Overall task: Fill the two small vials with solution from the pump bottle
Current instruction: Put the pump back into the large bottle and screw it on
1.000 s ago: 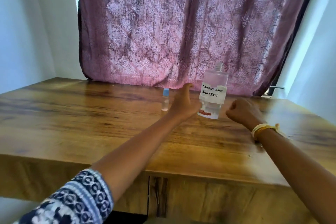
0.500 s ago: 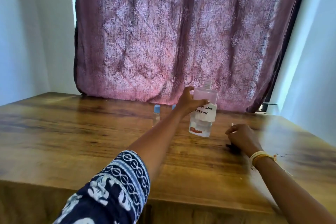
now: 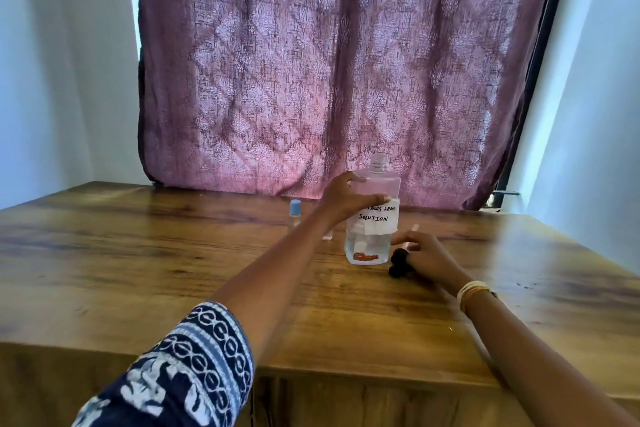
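Head view: a patterned mauve curtain [image 3: 346, 80] is seen hanging behind the wooden table [image 3: 173, 270]. On the table stands the uncapped clear bottle [image 3: 372, 218], labelled "LENS SOLUTION", gripped round its upper body by the left hand [image 3: 346, 199]. Right of the bottle, the right hand [image 3: 427, 256] is curled on the black pump head [image 3: 398, 263]. Left of the bottle, a blue-capped vial [image 3: 294, 217] is seen upright; a second vial [image 3: 327, 234] is mostly hidden behind the left wrist.

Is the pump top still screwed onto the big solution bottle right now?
No, the bottle shows a bare threaded neck, and the black pump top lies on the table under the right hand.
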{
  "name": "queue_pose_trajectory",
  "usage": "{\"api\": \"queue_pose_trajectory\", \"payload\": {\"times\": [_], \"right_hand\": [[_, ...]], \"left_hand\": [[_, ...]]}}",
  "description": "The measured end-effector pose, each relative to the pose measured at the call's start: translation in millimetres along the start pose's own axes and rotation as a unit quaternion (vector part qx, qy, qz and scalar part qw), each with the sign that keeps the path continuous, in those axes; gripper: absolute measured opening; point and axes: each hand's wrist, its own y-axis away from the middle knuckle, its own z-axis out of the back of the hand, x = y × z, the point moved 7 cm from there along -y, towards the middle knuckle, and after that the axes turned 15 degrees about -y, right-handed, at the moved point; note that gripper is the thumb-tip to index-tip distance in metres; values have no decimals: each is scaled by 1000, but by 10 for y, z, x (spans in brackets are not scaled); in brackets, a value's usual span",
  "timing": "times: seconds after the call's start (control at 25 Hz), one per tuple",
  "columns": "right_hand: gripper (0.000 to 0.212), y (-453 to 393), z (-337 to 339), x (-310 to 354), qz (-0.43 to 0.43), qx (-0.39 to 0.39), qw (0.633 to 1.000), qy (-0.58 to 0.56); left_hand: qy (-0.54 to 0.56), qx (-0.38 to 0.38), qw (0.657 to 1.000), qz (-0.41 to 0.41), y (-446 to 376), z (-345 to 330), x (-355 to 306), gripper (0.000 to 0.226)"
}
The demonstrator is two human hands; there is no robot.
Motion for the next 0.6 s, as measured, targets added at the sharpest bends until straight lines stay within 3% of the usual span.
{"api": "queue_pose_trajectory", "payload": {"times": [0.08,0.2,0.32,0.44,0.6], "right_hand": [[36,34,-118,89,47,65,993,90],[38,45,-117,129,74,132,954,259],[40,80,-66,225,133,136,935,300],[31,139,79,539,205,39,958,195],[27,176,393,1308,299,-97,947,73]], "left_hand": [[-6,0,1000,3,25,41,20,69],[-10,9,1000,2,39,100,64,79],[-2,11,1000,6,84,139,71,80],[0,3,1000,8,153,178,59,80],[-35,2,999,0,196,210,12,87]]}}
